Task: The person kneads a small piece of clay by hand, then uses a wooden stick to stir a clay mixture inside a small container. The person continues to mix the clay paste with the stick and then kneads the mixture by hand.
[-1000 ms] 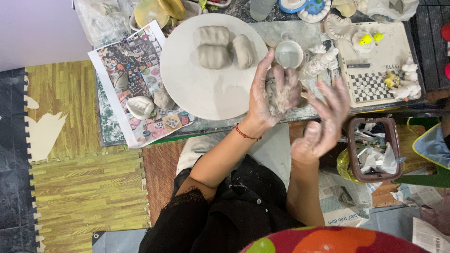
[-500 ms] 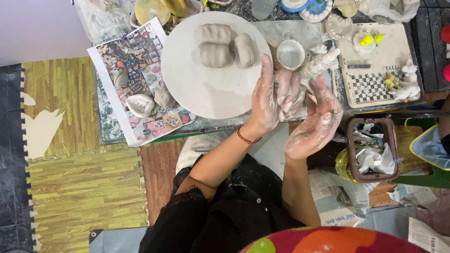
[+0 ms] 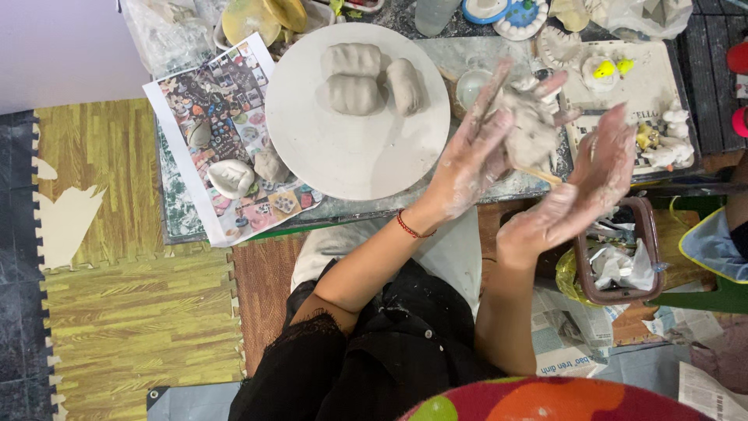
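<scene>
My left hand (image 3: 467,160), coated in wet clay and wearing a red bracelet, is raised over the table edge. A grey clay lump (image 3: 531,125) rests against its palm and outstretched fingers. My right hand (image 3: 588,187) is held up just right of the lump, palm turned toward it, fingers apart and holding nothing. Left of the hands lies a round white board (image 3: 351,160) carrying three shaped clay lumps (image 3: 354,76). A small cup (image 3: 470,86) stands between the board and my left hand.
A printed picture sheet (image 3: 199,101) left of the board carries a white shell-shaped piece (image 3: 231,178). A white tray (image 3: 650,86) with small figures sits behind my right hand. Below it stands a brown bin (image 3: 643,226) of scraps. Another person's sleeve (image 3: 713,245) shows at the right edge.
My hands were pressed together around the clay lump; now my right hand has pulled away to the right, and the lump stays in my left hand, raised higher.
</scene>
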